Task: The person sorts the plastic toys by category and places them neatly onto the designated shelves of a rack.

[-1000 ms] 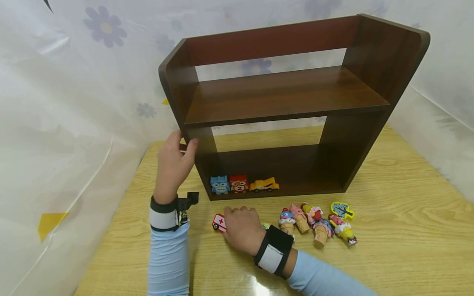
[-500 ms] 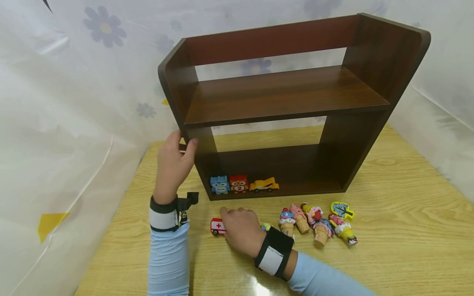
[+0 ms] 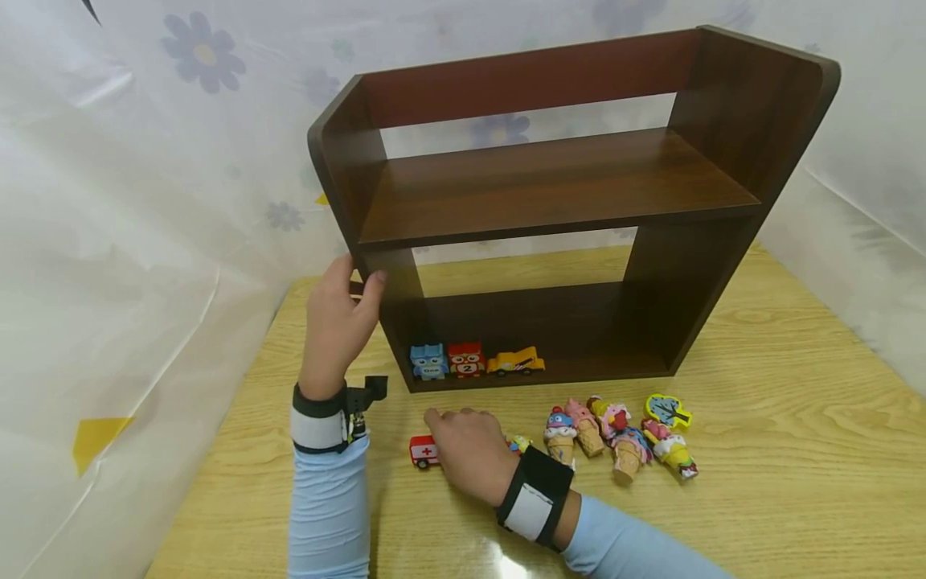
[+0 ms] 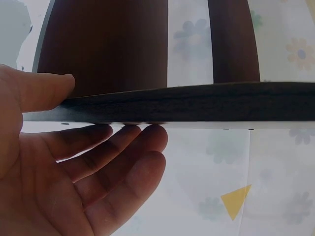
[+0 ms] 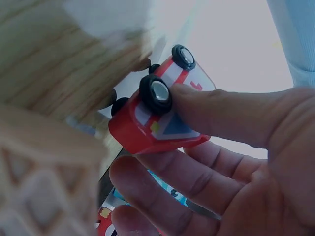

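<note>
My left hand [image 3: 338,326] holds the left side panel of a dark brown wooden shelf [image 3: 557,181], thumb on the inner face and fingers along the outer one in the left wrist view. With my right hand [image 3: 473,454] I pinch a red and white toy ambulance [image 5: 162,105] just above the tabletop, in front of the shelf. Its red cross shows in the head view, while my fingers cover its front end there. On the lower shelf stand a blue owl block [image 3: 430,362], a red owl block [image 3: 466,359] and a yellow toy truck [image 3: 516,361].
Several toy ice cream cones [image 3: 628,455] lie right of my right hand, beside a yellow tree piece [image 3: 669,411]. A small yellow and blue toy [image 3: 519,443] is partly hidden by the right hand. A flowered sheet [image 3: 202,153] hangs behind the wooden table [image 3: 796,450].
The toy ambulance has turned from a slant to nearly level and shifted slightly toward me with my right hand. My left hand has stayed on the shelf's side panel.
</note>
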### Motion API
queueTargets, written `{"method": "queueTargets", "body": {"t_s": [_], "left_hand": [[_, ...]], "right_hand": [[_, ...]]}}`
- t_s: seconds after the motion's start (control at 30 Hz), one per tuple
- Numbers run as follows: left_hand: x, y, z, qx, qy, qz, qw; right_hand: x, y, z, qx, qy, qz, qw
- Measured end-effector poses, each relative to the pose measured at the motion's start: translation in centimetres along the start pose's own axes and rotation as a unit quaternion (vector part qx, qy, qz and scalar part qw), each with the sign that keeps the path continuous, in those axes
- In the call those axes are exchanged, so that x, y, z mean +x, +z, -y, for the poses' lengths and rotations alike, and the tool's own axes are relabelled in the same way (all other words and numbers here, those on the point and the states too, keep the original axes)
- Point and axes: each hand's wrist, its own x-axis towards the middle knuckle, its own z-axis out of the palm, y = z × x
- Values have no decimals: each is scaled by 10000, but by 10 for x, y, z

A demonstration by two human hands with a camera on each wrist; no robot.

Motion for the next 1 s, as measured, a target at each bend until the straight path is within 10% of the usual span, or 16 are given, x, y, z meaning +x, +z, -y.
{"method": "queueTargets", "body": {"t_s": [1.0], "left_hand": [[-1, -1, -4, 62, -78, 12, 9999]], "right_hand": [[-2, -18, -7, 481, -369, -513, 9968]]}}
